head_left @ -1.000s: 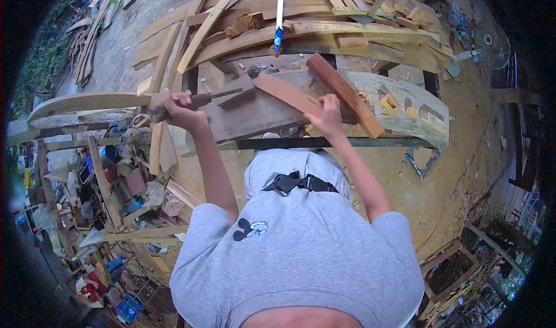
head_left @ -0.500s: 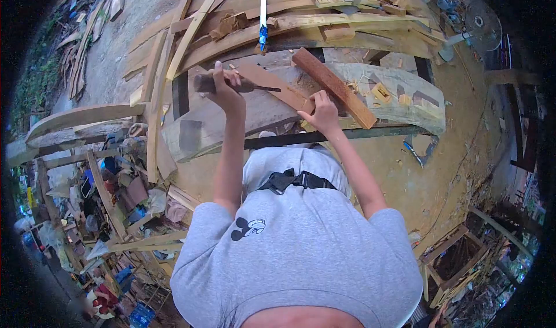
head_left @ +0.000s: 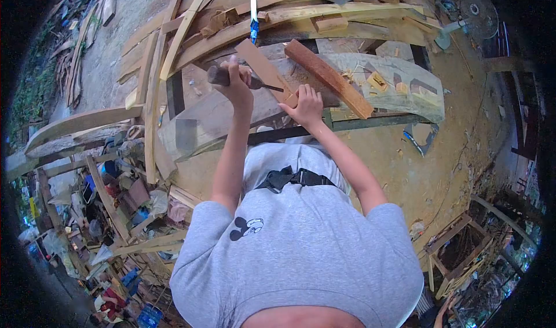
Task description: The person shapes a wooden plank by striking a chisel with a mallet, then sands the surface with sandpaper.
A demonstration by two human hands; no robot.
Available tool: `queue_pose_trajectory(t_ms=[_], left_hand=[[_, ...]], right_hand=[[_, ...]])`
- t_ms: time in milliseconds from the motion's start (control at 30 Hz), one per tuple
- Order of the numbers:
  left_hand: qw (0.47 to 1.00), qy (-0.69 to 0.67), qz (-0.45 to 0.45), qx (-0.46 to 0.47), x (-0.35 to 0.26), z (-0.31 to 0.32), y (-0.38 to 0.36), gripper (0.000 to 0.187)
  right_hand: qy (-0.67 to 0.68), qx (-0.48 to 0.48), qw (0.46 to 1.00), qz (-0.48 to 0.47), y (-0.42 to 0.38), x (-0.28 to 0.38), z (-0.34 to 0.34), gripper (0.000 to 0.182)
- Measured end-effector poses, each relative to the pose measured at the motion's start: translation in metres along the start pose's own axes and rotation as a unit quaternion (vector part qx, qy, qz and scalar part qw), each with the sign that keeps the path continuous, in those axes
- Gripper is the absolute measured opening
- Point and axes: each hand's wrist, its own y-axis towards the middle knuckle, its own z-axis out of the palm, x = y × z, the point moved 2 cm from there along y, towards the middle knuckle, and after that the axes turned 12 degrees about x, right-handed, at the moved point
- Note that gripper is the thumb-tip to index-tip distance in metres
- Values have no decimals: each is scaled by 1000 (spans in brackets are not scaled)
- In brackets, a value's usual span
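Observation:
My left hand (head_left: 238, 90) is closed around a chisel (head_left: 218, 75) with a thick dark handle. Its narrow blade points right, with the tip over or against the near end of a flat brown board (head_left: 263, 63); contact is not clear. My right hand (head_left: 307, 106) grips that near end, thumb at its edge and fingers over the top. Beside the board, to the right, lies a thicker reddish-brown wooden bar (head_left: 329, 77). Both pieces rest slanted on a broad, worn wooden bench slab (head_left: 211, 116).
Wood offcuts (head_left: 377, 82) and shavings lie on the bench's right part. Long planks (head_left: 278, 24) are stacked beyond it, with a blue-and-white brush-like tool (head_left: 253, 29) on them. A fan (head_left: 478, 15) stands far right. Cluttered racks (head_left: 104, 195) fill the left. A person's arm (head_left: 445, 312) shows lower right.
The flat board has swung to a steeper slant, its near end shifted left along with my right hand. My left hand has moved slightly right with the chisel, closer to my right hand.

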Motion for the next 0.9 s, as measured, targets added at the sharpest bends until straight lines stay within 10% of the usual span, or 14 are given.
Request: queue_pose_trajectory(t_ms=[900], left_hand=[[999,4,1,-35,14,5,-11,27]], right_hand=[[6,19,1000,24,-3,-2,9,63]])
